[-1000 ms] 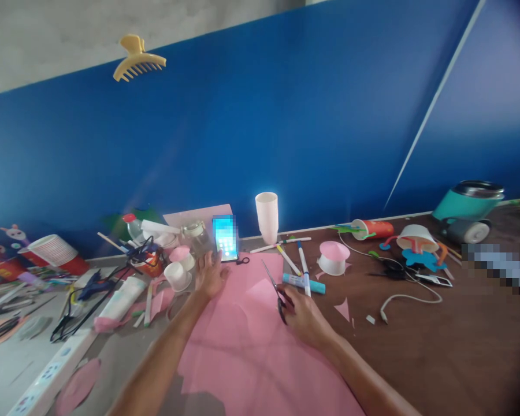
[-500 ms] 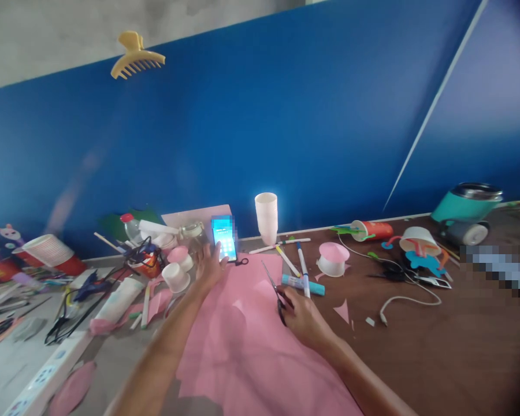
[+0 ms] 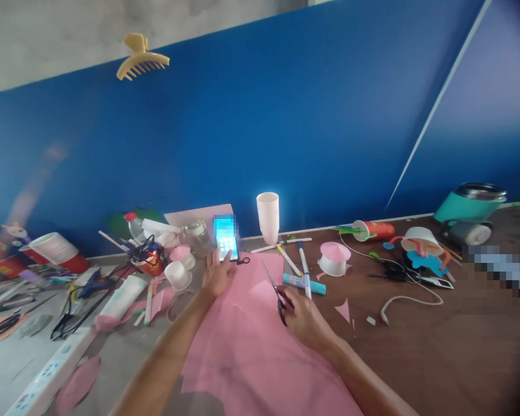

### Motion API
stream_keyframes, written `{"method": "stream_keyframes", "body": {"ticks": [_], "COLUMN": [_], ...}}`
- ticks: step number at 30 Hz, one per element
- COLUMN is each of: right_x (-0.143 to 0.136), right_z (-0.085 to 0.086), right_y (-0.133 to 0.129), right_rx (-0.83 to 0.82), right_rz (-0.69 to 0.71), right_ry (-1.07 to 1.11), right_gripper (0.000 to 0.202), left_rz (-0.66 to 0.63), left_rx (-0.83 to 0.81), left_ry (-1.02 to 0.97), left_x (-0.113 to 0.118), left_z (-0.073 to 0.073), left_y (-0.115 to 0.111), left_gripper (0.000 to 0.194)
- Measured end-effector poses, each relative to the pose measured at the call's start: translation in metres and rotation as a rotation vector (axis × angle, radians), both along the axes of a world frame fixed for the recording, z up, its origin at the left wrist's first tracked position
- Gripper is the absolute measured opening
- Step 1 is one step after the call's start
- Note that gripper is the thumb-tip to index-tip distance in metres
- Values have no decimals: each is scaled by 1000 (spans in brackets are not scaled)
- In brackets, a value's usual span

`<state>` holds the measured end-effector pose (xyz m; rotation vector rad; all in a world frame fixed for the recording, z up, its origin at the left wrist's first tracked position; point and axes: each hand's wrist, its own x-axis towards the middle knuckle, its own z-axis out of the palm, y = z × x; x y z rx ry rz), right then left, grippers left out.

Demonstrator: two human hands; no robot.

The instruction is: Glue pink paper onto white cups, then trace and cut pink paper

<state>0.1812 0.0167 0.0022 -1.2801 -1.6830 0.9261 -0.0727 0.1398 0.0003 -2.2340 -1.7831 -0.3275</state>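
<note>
My left hand (image 3: 218,277) reaches to a lit smartphone (image 3: 227,241) that leans upright at the back of the table. Its fingers are apart, at the lower part of the screen, and hold nothing. My right hand (image 3: 303,318) grips a pair of scissors (image 3: 274,279) by the dark handles, the blades pointing away from me over the paper. Beneath both arms lies a large pink sheet of paper (image 3: 242,352). A light blue tube (image 3: 304,284) and several markers (image 3: 289,260) lie just beyond my right hand.
Behind the paper stands a stack of white cups (image 3: 268,218). A white cup piece with a pink cone top (image 3: 334,258) sits to the right, near a white cable (image 3: 409,298). At left are a power strip (image 3: 52,370), a glass jar (image 3: 196,236) and stacked paper cups (image 3: 58,252).
My left hand has drawn down slightly toward the bottom of the phone screen. The right hand keeps its hold on the scissors, and the view has shifted a little.
</note>
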Motion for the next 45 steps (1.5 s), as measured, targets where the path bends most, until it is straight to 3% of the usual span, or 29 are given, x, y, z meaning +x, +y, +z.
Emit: {"method": "stream_keyframes", "body": {"ticks": [8, 12, 15, 19, 23, 29, 34, 38, 42, 45], "right_x": [1, 1, 0, -1, -1, -2, 5, 16, 24, 25], "right_z": [-3, 0, 3, 4, 3, 5, 16, 21, 24, 27], "right_y": [1, 1, 0, -2, -3, -3, 1, 7, 11, 10], "right_rx": [17, 9, 19, 42, 53, -16, -24, 25, 71, 54], "right_rz": [-43, -35, -17, 22, 58, 98, 19, -170, -324, -357], "right_ry": [-3, 19, 42, 83, 98, 237, 494, 658, 754, 743], "right_gripper": [41, 42, 42, 41, 39, 37, 42, 46, 52, 50], "left_rz": [24, -56, -215, -376, -419, -413, -365, -364, -85, 20], "left_rx": [-11, -41, -204, -518, -739, -824, -511, 63, 638, 919], "left_ry": [-18, -280, -502, -557, -645, -597, -604, -638, -797, -966], "left_x": [4, 3, 4, 11, 21, 25, 16, 2, -19, -27], "left_z": [5, 10, 17, 34, 56, 71, 95, 137, 175, 179], "left_y": [5, -9, -33, -66, -74, -80, -95, -102, -109, -120], "left_gripper": [51, 49, 43, 50, 65, 29, 18, 16, 17, 17]}}
